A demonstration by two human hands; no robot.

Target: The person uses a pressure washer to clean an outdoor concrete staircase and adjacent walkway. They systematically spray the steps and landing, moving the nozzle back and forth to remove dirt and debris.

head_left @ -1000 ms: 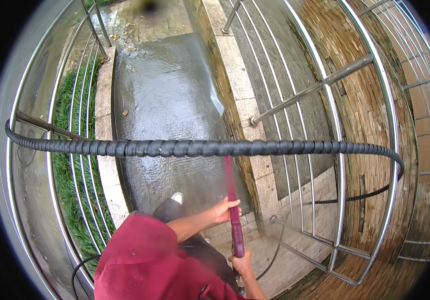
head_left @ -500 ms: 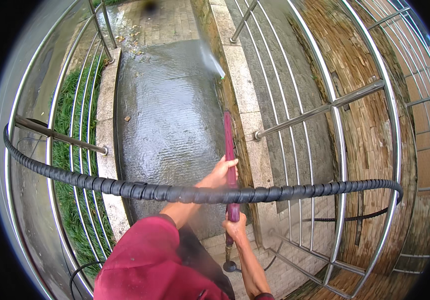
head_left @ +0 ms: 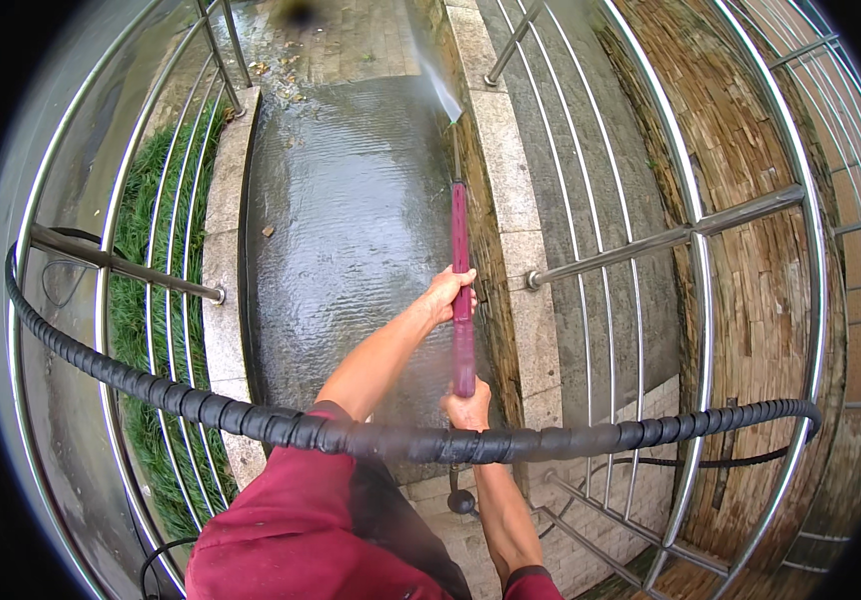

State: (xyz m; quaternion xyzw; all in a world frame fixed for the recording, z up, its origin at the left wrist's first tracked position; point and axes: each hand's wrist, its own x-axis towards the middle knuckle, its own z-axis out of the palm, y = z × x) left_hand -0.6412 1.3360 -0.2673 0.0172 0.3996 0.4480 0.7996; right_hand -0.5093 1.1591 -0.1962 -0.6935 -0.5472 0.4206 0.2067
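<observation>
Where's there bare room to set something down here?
The widest bare patch is the wet pavement between the left kerb and right kerb, ahead of the left hand; a small brown piece lies there. The right kerb's top is also bare between railing posts. It's crowded around the right hand, with the maroon lance and, in this view, the black hose.

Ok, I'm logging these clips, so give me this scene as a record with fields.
Left hand: around the maroon wand, farther forward
Right hand: around the wand's near end
Spray: white, at the far tip
Black ribbed hose: crosses before the right forearm
Ground: wet
Sides: metal railings; grass at left
</observation>
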